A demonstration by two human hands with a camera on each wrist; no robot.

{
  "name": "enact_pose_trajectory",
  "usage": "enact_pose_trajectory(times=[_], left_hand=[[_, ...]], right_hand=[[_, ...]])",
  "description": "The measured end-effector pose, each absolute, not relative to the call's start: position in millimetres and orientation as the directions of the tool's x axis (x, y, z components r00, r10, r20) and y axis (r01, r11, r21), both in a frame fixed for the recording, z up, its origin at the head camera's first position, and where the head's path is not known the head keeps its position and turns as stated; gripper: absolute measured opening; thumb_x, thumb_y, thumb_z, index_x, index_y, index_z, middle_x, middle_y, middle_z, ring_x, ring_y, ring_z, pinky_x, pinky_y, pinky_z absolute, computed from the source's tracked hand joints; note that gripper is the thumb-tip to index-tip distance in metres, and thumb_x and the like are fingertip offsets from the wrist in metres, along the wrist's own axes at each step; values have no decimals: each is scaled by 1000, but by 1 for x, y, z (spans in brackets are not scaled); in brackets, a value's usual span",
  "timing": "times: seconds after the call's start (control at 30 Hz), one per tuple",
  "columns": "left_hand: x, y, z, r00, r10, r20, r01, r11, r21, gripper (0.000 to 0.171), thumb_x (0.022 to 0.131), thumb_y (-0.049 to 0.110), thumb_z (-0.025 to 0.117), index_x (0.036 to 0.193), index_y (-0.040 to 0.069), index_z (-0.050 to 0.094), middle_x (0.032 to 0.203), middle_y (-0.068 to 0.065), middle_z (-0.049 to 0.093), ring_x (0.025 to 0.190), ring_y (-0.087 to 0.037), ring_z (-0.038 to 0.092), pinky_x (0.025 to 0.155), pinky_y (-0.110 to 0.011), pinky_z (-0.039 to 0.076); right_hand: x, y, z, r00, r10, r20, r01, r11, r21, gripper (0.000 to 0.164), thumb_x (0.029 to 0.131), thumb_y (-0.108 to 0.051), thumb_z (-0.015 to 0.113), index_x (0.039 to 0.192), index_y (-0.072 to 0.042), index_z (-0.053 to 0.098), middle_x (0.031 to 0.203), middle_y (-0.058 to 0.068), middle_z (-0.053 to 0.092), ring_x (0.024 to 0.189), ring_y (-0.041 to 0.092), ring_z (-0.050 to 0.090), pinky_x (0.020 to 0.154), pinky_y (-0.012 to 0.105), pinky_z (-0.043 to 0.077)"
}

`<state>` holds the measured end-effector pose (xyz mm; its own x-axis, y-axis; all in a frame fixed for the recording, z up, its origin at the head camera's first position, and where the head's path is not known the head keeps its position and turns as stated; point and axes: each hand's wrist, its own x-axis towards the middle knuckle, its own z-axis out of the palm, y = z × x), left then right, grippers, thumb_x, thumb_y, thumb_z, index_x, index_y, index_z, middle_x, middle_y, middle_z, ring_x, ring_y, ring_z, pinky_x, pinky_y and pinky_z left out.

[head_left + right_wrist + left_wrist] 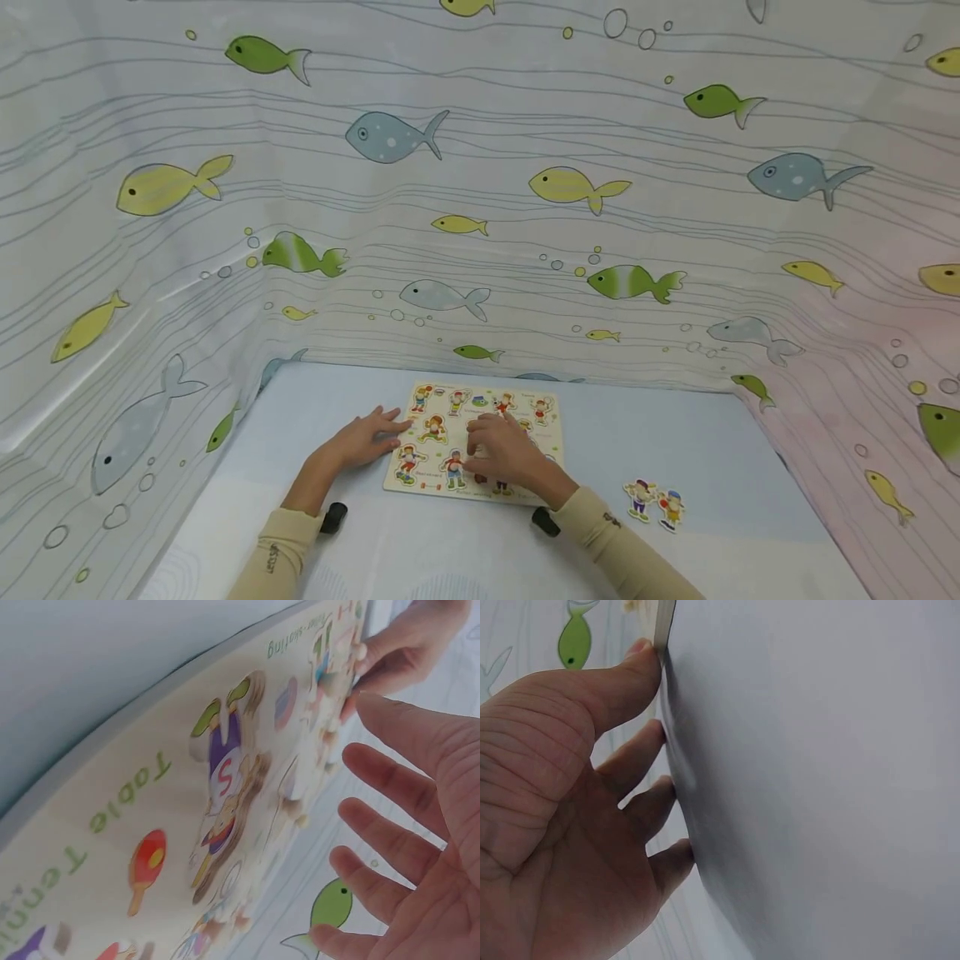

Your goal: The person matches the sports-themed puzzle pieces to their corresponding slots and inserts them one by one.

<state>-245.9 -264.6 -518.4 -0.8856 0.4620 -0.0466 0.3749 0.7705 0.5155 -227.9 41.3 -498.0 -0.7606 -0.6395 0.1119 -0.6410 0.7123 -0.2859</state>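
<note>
A cream wooden knob puzzle board [457, 433] with sports figures lies on the table. Beside its left edge, my left hand [363, 439] rests with loosely spread fingers. The left wrist view shows the thumb [626, 686] at the board's edge and the other fingertips on the table surface. Over the middle right of the board is my right hand [506, 450], covering several figures. Its fingers [394, 780] are spread and relaxed in the right wrist view, with nothing between them. Below them shows a figure with purple trousers [225, 761], near a printed red paddle [148, 859].
Two loose figure pieces lie on the table to the right of the board, a purple-trousered one [640, 500] and a blue-capped one [671, 509]. A black wrist camera sits under each sleeve cuff. Fish-patterned sheeting [510, 275] rises behind and at both sides.
</note>
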Motion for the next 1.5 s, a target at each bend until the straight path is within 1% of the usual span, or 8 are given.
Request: enact_pose_trajectory(times=[0.27,0.5,0.67,0.93,1.03,1.13,1.3,1.5], left_hand=[[-246,-265,-521,-885,464,-47,371,762,531,41,97,22,63,136,9,60,150,-24,40,139,-54,23,104,-75,16],[-246,-265,-523,-886,460,-50,370,770,520,42,97,23,64,137,11,60,150,-23,40,140,-53,23,105,-74,17],[-246,-265,-523,-887,458,-55,365,771,522,42,97,22,64,137,11,60,150,-22,40,140,-52,23,106,-74,17],[-244,-266,-519,-889,456,-46,368,769,522,41,97,21,64,136,9,61,150,-23,40,139,-53,24,105,-75,17],[-243,-265,-518,-885,463,-46,375,768,518,40,98,21,63,136,9,60,150,-24,40,139,-54,24,104,-75,18],[-243,-265,-517,-885,464,-48,375,768,519,40,98,21,62,136,8,60,149,-24,40,139,-54,24,104,-75,18],[-243,-265,-517,-882,468,-44,381,767,517,41,98,23,62,137,8,59,150,-25,40,139,-54,24,104,-75,17],[-244,-264,-516,-881,471,-40,385,765,516,41,98,22,62,136,7,60,149,-25,40,139,-54,24,104,-76,17]], right_hand=[[-225,51,-497,-777,-617,126,-623,725,-293,14,86,-35,77,80,-26,69,117,-5,66,123,18,53,107,64,30],[-223,63,-499,-768,-619,165,-635,702,-321,11,87,-33,77,86,-23,72,122,1,66,124,21,53,106,66,30],[-221,71,-500,-767,-617,176,-639,707,-303,13,87,-34,77,87,-22,72,124,0,65,127,22,52,106,66,31],[-219,85,-502,-777,-602,186,-627,714,-311,14,86,-32,78,89,-19,74,123,3,66,126,24,51,105,65,32],[-218,91,-503,-794,-582,175,-604,724,-332,14,86,-33,78,89,-20,74,125,4,65,129,25,49,107,65,30],[-217,98,-505,-795,-580,179,-603,723,-336,15,87,-33,77,89,-20,73,126,4,64,130,26,48,107,64,29],[-216,109,-507,-787,-585,198,-616,719,-321,16,86,-34,78,90,-19,72,124,3,65,128,25,50,106,66,29],[-213,123,-503,-805,-562,191,-590,723,-359,14,85,-32,78,88,-20,71,126,4,64,126,25,51,107,68,26]])
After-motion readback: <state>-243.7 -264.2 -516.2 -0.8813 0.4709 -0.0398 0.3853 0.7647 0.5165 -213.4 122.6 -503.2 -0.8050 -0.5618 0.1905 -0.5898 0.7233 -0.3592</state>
